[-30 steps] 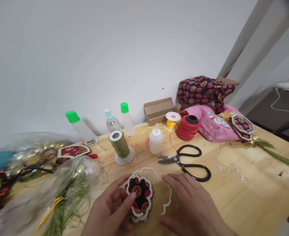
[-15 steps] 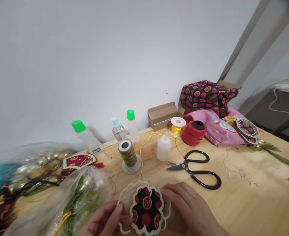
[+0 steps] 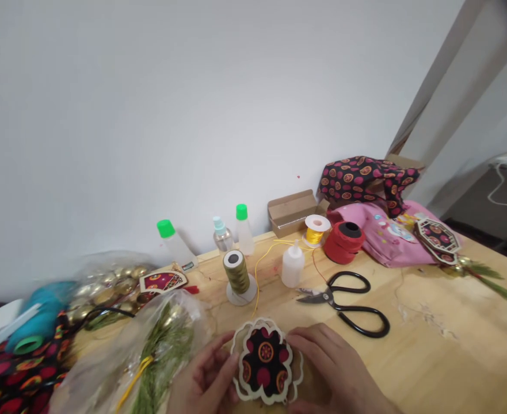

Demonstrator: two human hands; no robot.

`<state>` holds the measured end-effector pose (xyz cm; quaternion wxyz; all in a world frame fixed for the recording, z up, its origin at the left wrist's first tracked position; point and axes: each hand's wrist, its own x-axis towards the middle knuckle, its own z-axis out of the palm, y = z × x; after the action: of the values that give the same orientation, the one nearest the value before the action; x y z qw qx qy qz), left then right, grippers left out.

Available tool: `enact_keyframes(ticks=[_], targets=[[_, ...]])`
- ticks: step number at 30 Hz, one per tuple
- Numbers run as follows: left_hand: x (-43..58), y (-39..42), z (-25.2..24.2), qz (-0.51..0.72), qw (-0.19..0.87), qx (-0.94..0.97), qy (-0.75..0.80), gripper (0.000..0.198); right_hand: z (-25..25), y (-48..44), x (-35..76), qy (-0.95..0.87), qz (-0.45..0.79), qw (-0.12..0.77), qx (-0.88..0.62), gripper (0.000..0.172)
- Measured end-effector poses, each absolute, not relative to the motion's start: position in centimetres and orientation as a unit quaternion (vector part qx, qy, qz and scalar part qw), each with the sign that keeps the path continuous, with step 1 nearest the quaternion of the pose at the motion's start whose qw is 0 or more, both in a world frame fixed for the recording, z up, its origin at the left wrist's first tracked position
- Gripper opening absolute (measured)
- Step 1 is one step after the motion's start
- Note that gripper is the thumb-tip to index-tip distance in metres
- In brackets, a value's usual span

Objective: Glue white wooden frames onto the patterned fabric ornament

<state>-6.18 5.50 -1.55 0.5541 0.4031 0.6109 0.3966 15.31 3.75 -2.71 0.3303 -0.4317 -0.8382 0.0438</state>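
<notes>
Flower ornament (image 3: 265, 365) now centred between left hand (image 3: 205, 380) and right hand (image 3: 336, 374), both half-closed on its rim

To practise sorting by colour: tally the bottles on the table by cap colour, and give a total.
Green cap: 2
Pale teal cap: 1
White cap: 1
Total: 4

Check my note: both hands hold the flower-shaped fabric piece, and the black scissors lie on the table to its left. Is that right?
Not quite. In the head view the left hand and right hand do hold the flower-shaped fabric piece, but the black scissors lie on the table to its right, not its left.
</notes>
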Motion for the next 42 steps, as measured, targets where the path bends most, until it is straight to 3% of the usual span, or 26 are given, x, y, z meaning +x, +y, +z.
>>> enact_keyframes(ticks=[14,23,35,42], targets=[[-5.6,4.5,-3.3,0.441,0.49,0.438,0.611,0.04,-5.4,3.3,16.6,-0.794,0.043,0.387,-0.468,0.056],[-6.0,4.6,-2.2,0.439,0.536,0.418,0.588,0.044,-3.9,3.0,18.0,-0.82,0.063,0.34,-0.456,0.063],[-7.2,4.8,-1.2,0.417,0.575,0.409,0.573,0.037,-3.7,3.4,18.0,-0.813,0.071,0.3,-0.494,0.053],[-7.1,4.7,-1.1,0.42,0.586,0.386,0.575,0.042,-2.5,3.0,16.5,-0.836,0.108,0.258,-0.473,0.06]])
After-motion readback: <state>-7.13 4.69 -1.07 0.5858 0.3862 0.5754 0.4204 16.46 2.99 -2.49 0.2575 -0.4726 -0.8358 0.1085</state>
